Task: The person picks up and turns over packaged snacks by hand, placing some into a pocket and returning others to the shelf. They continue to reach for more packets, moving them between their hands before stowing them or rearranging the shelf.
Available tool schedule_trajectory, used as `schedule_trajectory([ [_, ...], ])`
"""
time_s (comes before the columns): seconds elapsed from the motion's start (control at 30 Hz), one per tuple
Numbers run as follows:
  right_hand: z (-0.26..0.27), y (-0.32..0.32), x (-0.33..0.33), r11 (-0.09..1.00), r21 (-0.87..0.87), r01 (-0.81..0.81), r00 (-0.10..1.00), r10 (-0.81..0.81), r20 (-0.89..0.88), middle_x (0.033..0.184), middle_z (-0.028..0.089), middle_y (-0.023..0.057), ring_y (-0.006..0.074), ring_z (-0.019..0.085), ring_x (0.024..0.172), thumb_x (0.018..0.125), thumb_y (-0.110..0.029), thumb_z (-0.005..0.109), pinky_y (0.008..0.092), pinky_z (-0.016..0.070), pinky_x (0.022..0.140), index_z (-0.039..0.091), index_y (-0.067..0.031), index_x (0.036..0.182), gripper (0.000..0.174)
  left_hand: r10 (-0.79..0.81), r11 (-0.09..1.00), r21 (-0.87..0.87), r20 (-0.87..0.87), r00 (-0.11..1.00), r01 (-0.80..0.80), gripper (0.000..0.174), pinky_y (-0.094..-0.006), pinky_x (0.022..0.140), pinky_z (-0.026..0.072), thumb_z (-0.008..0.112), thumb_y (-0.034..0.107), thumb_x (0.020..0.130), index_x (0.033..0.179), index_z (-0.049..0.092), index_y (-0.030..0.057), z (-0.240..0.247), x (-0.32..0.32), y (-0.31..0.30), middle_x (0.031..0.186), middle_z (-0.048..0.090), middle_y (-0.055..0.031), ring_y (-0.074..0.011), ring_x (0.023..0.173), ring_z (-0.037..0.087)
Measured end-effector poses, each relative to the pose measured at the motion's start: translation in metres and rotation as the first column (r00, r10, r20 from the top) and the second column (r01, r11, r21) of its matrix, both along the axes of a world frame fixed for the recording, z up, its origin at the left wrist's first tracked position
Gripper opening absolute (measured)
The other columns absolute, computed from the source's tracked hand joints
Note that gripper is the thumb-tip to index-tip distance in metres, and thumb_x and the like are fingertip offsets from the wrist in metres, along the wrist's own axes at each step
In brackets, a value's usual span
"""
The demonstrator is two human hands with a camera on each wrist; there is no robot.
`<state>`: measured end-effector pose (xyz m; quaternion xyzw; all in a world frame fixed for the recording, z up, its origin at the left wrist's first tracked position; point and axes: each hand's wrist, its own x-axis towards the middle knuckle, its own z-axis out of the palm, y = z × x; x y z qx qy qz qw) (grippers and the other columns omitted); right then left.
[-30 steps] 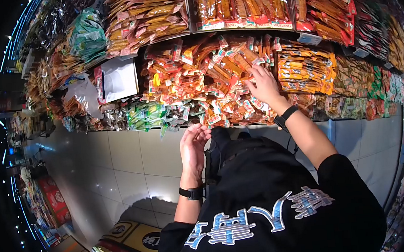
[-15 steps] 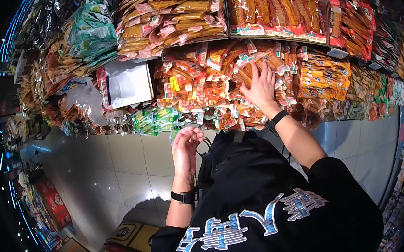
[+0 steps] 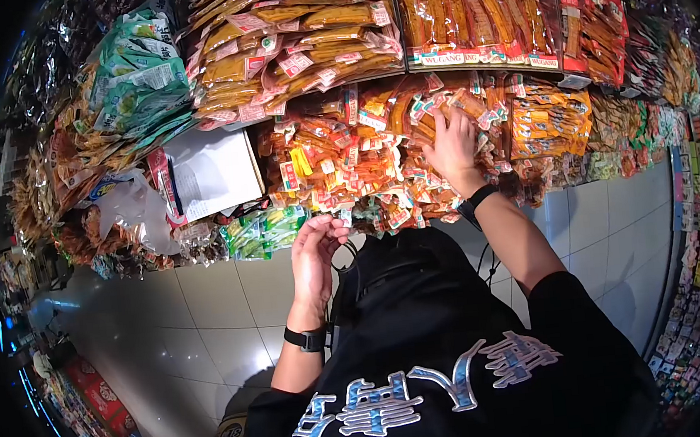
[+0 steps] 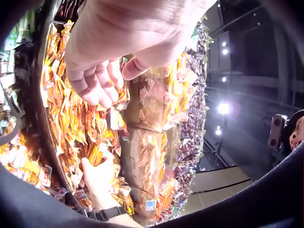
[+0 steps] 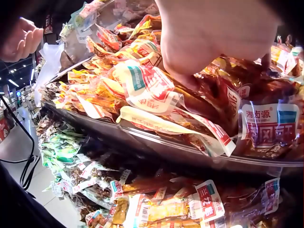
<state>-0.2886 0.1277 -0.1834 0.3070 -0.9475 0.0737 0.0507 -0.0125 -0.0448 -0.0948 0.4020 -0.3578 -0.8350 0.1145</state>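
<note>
My right hand (image 3: 454, 147) reaches into a shelf bin of clear snack packets (image 5: 152, 88) with brown, strip-like contents and red-and-white labels. In the right wrist view its thumb presses down beside a brown packet (image 5: 228, 102) with the fingers on the far side; the fingertips are partly hidden among the packets. My left hand (image 3: 317, 246) hangs in front of the display's lower edge, its fingers loosely curled and nothing held. Green packets (image 3: 264, 230) lie close to it. The left wrist view shows the left hand (image 4: 123, 42) large, above and in front of the bins.
A white paper pad (image 3: 213, 176) and a crumpled plastic bag (image 3: 137, 212) lie left of the packets. Orange packets (image 3: 550, 122) fill the bin to the right. Upper bins hold larger yellow-brown packets (image 3: 292, 36). Tiled floor (image 3: 216, 305) lies below, and a cable (image 5: 31, 156) hangs nearby.
The head view has shifted over the display. My right hand stays on the same group of packets, its fingers drawn closer together. My left hand stays loosely curled near the display's front edge.
</note>
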Motion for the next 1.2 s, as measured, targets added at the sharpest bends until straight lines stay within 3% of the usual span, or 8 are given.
schedule_trajectory([
  [0.13,0.001,-0.002,0.000,1.000,0.020,-0.002,0.998,0.001,0.056,0.126,0.050,0.0175,0.0346,0.050,0.118,0.071,-0.021,0.082,0.0433,0.0425,0.100,0.041,-0.0121,0.142,0.083,-0.003,1.000,-0.013,0.000,1.000,0.003,0.018,-0.0345,0.087,0.0513,0.050,0.014,0.099,0.108,0.060,0.0021,-0.001,0.003,-0.010,0.100,0.066,-0.0108,-0.0213,0.091,0.065],
  [0.23,0.002,-0.004,0.003,1.000,0.017,-0.015,0.998,0.014,0.067,0.121,0.049,0.0184,0.0350,0.050,0.113,0.072,-0.018,0.081,0.0449,0.0435,0.098,0.039,-0.0104,0.145,0.085,-0.008,1.000,-0.012,-0.018,1.000,0.008,0.017,-0.0336,0.086,0.0518,0.051,0.014,0.099,0.107,0.061,0.0024,0.003,0.005,-0.014,0.099,0.067,-0.0102,-0.0204,0.090,0.066],
  [0.47,-0.011,0.003,-0.008,0.991,-0.022,-0.130,0.983,0.126,-0.130,0.100,0.052,0.0166,0.0351,0.055,0.092,0.075,-0.003,0.063,0.0456,0.0468,0.080,0.042,-0.0065,0.143,0.071,-0.010,1.000,-0.018,-0.034,0.999,0.009,0.016,-0.0325,0.085,0.0529,0.050,0.013,0.100,0.106,0.061,0.0021,0.007,0.010,-0.021,0.098,0.068,-0.0102,-0.0187,0.088,0.066],
  [0.8,0.028,0.003,-0.007,0.979,-0.040,-0.202,0.979,0.200,-0.052,0.105,0.053,0.0145,0.0326,0.057,0.099,0.067,-0.009,0.078,0.0425,0.0473,0.083,0.045,-0.0091,0.137,0.078,0.029,1.000,-0.003,-0.040,0.999,-0.029,0.016,-0.0350,0.083,0.0538,0.049,0.012,0.099,0.106,0.059,0.0018,0.003,0.016,-0.021,0.097,0.067,-0.0115,-0.0212,0.087,0.066],
  [0.9,0.041,0.007,-0.010,0.963,0.038,-0.266,0.962,0.268,-0.051,0.104,0.054,0.0149,0.0321,0.058,0.097,0.069,-0.008,0.075,0.0411,0.0480,0.083,0.046,-0.0089,0.135,0.072,0.019,1.000,0.011,-0.053,0.998,-0.018,0.016,-0.0335,0.083,0.0536,0.049,0.011,0.099,0.107,0.059,0.0021,0.000,0.015,-0.018,0.097,0.067,-0.0107,-0.0203,0.087,0.066],
  [1.03,0.045,0.013,-0.024,0.936,0.290,-0.199,0.976,0.215,-0.024,0.106,0.057,0.0152,0.0315,0.062,0.102,0.075,-0.008,0.068,0.0411,0.0498,0.085,0.050,-0.0086,0.127,0.054,-0.014,1.000,0.025,-0.076,0.997,0.016,0.016,-0.0311,0.084,0.0524,0.049,0.012,0.100,0.107,0.060,0.0033,0.001,0.003,-0.014,0.097,0.068,-0.0091,-0.0179,0.088,0.067],
  [1.07,0.035,0.019,-0.031,0.938,0.285,-0.197,0.960,0.244,-0.140,0.111,0.057,0.0163,0.0321,0.062,0.108,0.076,-0.008,0.068,0.0416,0.0499,0.089,0.050,-0.0093,0.125,0.052,-0.019,0.999,0.028,-0.074,0.997,0.021,0.016,-0.0307,0.084,0.0520,0.049,0.013,0.100,0.108,0.060,0.0036,0.001,0.001,-0.013,0.097,0.068,-0.0089,-0.0175,0.088,0.067],
  [1.2,0.090,0.025,-0.030,0.941,0.295,-0.165,0.983,0.134,0.122,0.119,0.055,0.0193,0.0349,0.060,0.112,0.074,-0.007,0.069,0.0433,0.0498,0.092,0.048,-0.0085,0.128,0.058,-0.062,0.998,0.004,-0.095,0.994,0.063,0.017,-0.0304,0.085,0.0515,0.048,0.013,0.100,0.107,0.060,0.0042,0.003,-0.007,-0.010,0.098,0.069,-0.0088,-0.0166,0.088,0.066],
])
